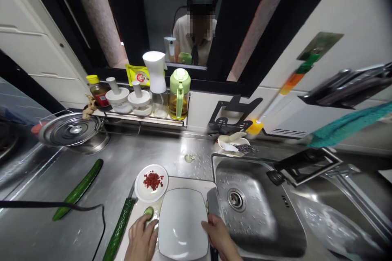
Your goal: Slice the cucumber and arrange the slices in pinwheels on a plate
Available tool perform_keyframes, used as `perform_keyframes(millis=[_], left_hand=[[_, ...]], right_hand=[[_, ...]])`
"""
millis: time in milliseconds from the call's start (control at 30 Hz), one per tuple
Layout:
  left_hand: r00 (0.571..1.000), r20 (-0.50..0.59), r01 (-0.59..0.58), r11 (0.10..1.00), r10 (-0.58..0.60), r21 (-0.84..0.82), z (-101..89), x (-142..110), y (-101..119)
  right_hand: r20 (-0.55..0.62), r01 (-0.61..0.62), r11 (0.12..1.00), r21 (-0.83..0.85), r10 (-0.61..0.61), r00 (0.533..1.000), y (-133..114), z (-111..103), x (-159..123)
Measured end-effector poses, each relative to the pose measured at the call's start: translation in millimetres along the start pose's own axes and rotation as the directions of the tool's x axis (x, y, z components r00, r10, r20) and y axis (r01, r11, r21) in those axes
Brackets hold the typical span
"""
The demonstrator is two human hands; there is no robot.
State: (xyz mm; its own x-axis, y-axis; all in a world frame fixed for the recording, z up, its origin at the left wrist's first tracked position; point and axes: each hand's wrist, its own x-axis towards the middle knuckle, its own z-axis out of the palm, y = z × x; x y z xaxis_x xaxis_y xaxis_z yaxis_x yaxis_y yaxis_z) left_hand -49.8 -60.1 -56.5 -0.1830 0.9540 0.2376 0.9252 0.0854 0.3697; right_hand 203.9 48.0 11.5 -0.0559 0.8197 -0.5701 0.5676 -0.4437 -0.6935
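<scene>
My left hand (141,239) rests on the cutting board (179,182) at the left edge of a white rectangular plate (181,223), its fingertips pinched on a small round cucumber piece (148,212). My right hand (219,237) is closed round the handle of a knife (213,207) whose broad blade points away along the plate's right edge. A long cucumber (120,226) lies just left of my left hand. A small white dish of red dried berries (152,182) sits beyond the plate.
A second cucumber (80,189) lies on the steel counter (128,159) to the left, crossed by a black cable (61,205). The sink (260,212) is right of the board. A rack with bottles and jars (143,98) and a pot lid (70,129) stand behind.
</scene>
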Motion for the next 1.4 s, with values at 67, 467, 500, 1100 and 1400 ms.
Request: perform_keyframes(millis=[67, 467, 500, 1100, 1400], left_hand=[[0.997, 0.015, -0.080, 0.997, 0.080, 0.018, -2.1, 2, -4], [0.990, -0.001, -0.144, 0.989, 0.144, 0.023, -11.2, 7, 0], [0.991, 0.004, -0.137, 0.990, 0.137, 0.018, -13.0, 8, 2], [0.999, -0.040, 0.023, 0.975, -0.033, -0.220, -17.0, 10, 3], [0.936, 0.017, 0.328, 0.854, -0.351, -0.403, -20.1, 25, -4]], right_hand=[[-0.034, 0.006, 0.998, -0.070, -0.008, 0.999, 0, -1, -1], [-0.109, 0.005, 0.852, -0.524, -0.073, 0.991, -16, 5, -20], [-0.110, 0.001, 0.837, -0.548, -0.073, 0.991, -18, 5, -21], [-0.167, -0.005, 0.937, -0.350, -0.057, 0.984, -28, 29, -51], [-0.155, -0.022, 0.911, -0.412, -0.046, 0.987, -15, 51, -53]])
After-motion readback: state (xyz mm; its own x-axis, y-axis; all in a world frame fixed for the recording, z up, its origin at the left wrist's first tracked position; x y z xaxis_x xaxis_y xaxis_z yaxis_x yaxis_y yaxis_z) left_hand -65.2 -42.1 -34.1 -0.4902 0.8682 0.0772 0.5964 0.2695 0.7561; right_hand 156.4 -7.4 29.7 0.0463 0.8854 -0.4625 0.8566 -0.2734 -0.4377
